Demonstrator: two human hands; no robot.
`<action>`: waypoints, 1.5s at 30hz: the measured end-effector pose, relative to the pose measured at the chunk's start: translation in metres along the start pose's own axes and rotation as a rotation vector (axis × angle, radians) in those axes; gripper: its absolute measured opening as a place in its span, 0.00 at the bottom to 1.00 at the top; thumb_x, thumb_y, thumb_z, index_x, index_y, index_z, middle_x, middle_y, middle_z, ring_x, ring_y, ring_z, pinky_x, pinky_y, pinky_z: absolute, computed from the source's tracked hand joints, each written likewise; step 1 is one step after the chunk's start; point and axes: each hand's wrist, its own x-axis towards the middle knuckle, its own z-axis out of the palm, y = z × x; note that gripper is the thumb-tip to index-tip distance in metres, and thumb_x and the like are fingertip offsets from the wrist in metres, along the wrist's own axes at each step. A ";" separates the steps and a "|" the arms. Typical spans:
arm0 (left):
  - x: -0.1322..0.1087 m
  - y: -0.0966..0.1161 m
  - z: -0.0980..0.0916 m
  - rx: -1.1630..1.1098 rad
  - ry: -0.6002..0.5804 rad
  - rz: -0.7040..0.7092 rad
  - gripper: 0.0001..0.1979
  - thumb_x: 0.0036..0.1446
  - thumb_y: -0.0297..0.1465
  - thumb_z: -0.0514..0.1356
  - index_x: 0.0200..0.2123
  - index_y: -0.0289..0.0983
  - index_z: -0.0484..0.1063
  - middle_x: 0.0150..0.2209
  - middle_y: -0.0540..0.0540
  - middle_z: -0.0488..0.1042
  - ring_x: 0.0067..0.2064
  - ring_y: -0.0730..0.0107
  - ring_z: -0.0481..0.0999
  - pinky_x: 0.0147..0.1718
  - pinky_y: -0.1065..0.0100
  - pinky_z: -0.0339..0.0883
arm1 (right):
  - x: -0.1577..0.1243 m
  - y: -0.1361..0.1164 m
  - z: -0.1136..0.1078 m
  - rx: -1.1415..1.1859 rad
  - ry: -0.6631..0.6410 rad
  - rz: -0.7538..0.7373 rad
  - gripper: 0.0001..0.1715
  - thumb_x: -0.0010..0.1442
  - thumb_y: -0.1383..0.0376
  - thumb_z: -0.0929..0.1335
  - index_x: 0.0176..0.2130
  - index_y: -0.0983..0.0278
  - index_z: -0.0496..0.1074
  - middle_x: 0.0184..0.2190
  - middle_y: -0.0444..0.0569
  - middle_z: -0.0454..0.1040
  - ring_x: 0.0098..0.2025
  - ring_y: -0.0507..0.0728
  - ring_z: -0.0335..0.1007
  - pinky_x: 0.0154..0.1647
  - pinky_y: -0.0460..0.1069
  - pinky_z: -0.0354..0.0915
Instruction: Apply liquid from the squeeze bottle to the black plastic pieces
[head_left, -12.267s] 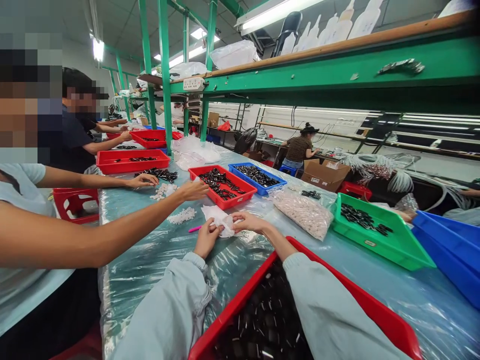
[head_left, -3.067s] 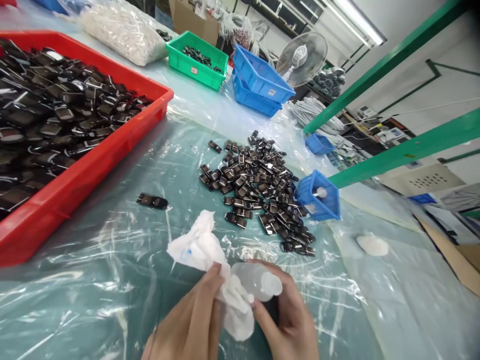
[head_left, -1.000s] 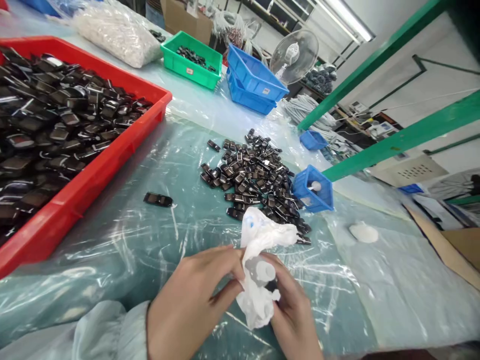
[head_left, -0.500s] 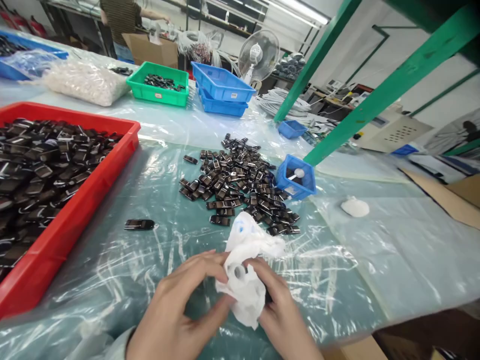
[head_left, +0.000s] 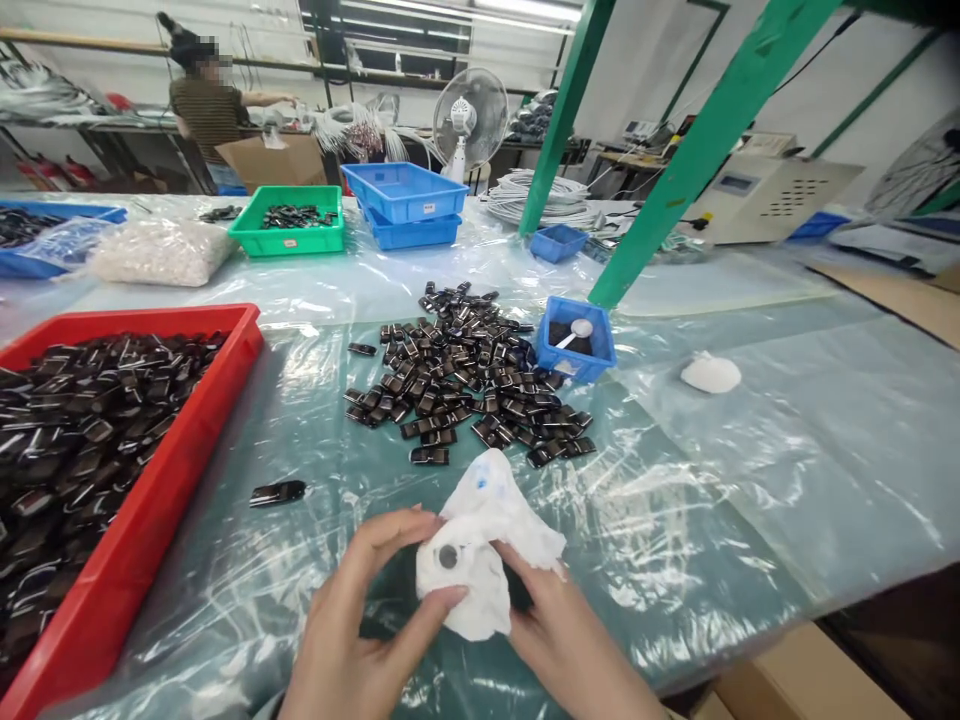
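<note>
- While left hand, half-curled, pinches white tissue at frame's lower centre, right hand grips its right side.
- Round grey end: facing camera; long axis hidden.

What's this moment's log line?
left hand: holds white tissue; right hand: holds white tissue; ahead: dark parts pile; left side: red tray

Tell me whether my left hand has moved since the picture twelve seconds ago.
Yes. Judged against the big red tray, your left hand has gone from the tray's left side to its right side in the view, now pinching the white cloth.
</note>
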 end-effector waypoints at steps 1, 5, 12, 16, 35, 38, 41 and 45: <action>0.001 0.001 0.000 0.014 -0.007 -0.009 0.16 0.58 0.38 0.61 0.50 0.48 0.66 0.49 0.52 0.73 0.55 0.68 0.71 0.48 0.73 0.68 | 0.000 -0.001 0.000 -0.002 0.000 -0.021 0.27 0.61 0.68 0.63 0.60 0.63 0.65 0.54 0.57 0.68 0.58 0.66 0.61 0.54 0.58 0.65; 0.009 0.007 -0.002 0.058 -0.140 0.099 0.20 0.60 0.33 0.59 0.55 0.55 0.61 0.50 0.54 0.70 0.53 0.73 0.70 0.47 0.76 0.66 | 0.004 -0.003 0.001 0.009 0.025 -0.091 0.30 0.59 0.73 0.64 0.60 0.61 0.65 0.57 0.53 0.65 0.61 0.63 0.57 0.58 0.55 0.62; 0.024 0.016 -0.005 0.094 -0.300 0.189 0.12 0.60 0.26 0.56 0.45 0.48 0.67 0.43 0.51 0.66 0.45 0.75 0.71 0.42 0.76 0.65 | 0.008 -0.007 0.001 0.159 0.105 -0.182 0.18 0.65 0.65 0.65 0.55 0.54 0.67 0.48 0.47 0.71 0.49 0.58 0.68 0.50 0.49 0.66; 0.025 0.018 -0.005 0.113 -0.268 0.169 0.08 0.60 0.27 0.56 0.40 0.47 0.67 0.49 0.53 0.65 0.51 0.75 0.69 0.47 0.75 0.62 | 0.011 -0.009 0.000 0.137 0.128 -0.221 0.14 0.65 0.66 0.65 0.50 0.55 0.70 0.46 0.46 0.72 0.47 0.58 0.68 0.45 0.48 0.66; 0.013 0.017 -0.002 0.088 -0.398 0.319 0.14 0.64 0.23 0.47 0.47 0.47 0.60 0.52 0.50 0.63 0.56 0.75 0.62 0.51 0.78 0.59 | 0.012 -0.012 0.001 0.265 0.030 -0.157 0.16 0.59 0.78 0.66 0.44 0.62 0.69 0.41 0.47 0.69 0.44 0.57 0.64 0.47 0.51 0.59; 0.015 0.020 0.001 0.020 -0.373 0.340 0.15 0.56 0.20 0.52 0.43 0.45 0.59 0.47 0.51 0.63 0.52 0.75 0.65 0.48 0.79 0.60 | 0.013 -0.012 0.001 0.255 0.032 -0.166 0.16 0.57 0.81 0.67 0.42 0.64 0.67 0.42 0.48 0.68 0.46 0.58 0.63 0.48 0.50 0.58; 0.016 0.021 0.002 -0.045 -0.365 0.330 0.13 0.54 0.23 0.58 0.39 0.43 0.59 0.43 0.52 0.65 0.50 0.74 0.67 0.47 0.78 0.61 | 0.015 -0.014 0.000 0.236 0.021 -0.198 0.17 0.56 0.83 0.67 0.39 0.64 0.67 0.42 0.47 0.69 0.46 0.58 0.63 0.47 0.50 0.58; 0.014 0.019 0.000 -0.119 -0.341 0.241 0.06 0.62 0.27 0.54 0.41 0.44 0.61 0.44 0.52 0.70 0.54 0.74 0.67 0.51 0.75 0.59 | 0.016 -0.015 -0.003 0.220 -0.005 -0.193 0.17 0.59 0.81 0.66 0.44 0.63 0.68 0.43 0.47 0.69 0.47 0.58 0.63 0.48 0.51 0.58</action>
